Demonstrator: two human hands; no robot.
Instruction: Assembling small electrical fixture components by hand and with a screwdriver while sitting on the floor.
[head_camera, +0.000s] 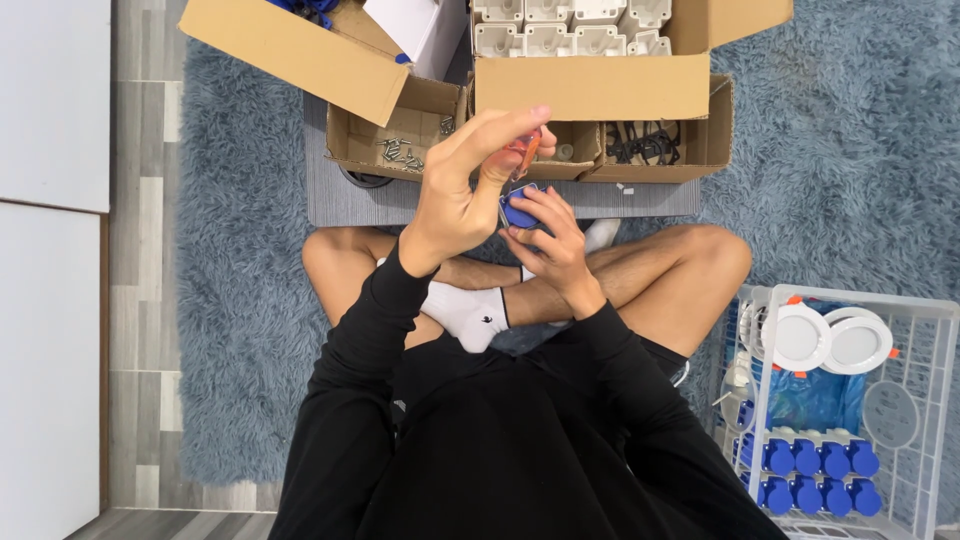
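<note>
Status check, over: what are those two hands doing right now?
Left hand raised, fingers pinching a small orange part. Right hand gripping a blue part just below it. Open cardboard boxes ahead, nothing blocking.

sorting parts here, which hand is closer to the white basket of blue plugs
Right. The right hand, holding a small blue part, sits up-left of the white basket; the left hand is farther left, raised.
</note>
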